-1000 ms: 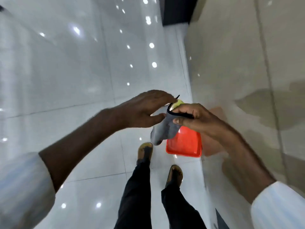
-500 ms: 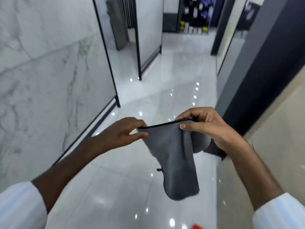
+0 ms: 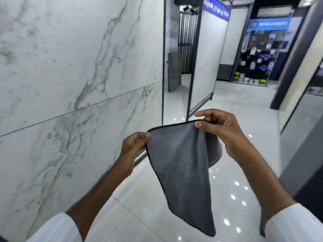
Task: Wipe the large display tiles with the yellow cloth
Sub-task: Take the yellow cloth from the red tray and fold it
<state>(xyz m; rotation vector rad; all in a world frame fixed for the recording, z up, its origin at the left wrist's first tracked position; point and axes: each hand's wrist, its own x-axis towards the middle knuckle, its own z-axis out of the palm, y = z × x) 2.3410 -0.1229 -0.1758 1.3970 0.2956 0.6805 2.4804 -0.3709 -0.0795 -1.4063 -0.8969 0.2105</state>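
**Desk:** What is differing from the frame half a second back?

**Photographer:** The view is lifting. The red corner at the bottom edge is no longer showing, and the shop shelving at the far end is coming fully into sight. The grip is staying as it was. A second ago the cloth was bunched, with a sliver of yellow showing; now it is hanging opened out, grey face only.

**Desk:** How are the hands holding it?

**Photographer:** The left hand is pinching one top corner between thumb and curled fingers. The right hand is pinching the other, thumb pressing on the front. The hem is stretching taut between them.

**Desk:** Materials and shapes?

**Photographer:** The cloth is showing a soft, napped surface with a thin black stitched edge, tapering down to a blunt point. It is hanging in the air over the glossy pale floor, which is mirroring spots of light. It is near the large display tile on the left, not touching it. That tile is gleaming white with grey-beige marble veins, with a thin horizontal joint crossing it and a black frame edging it.
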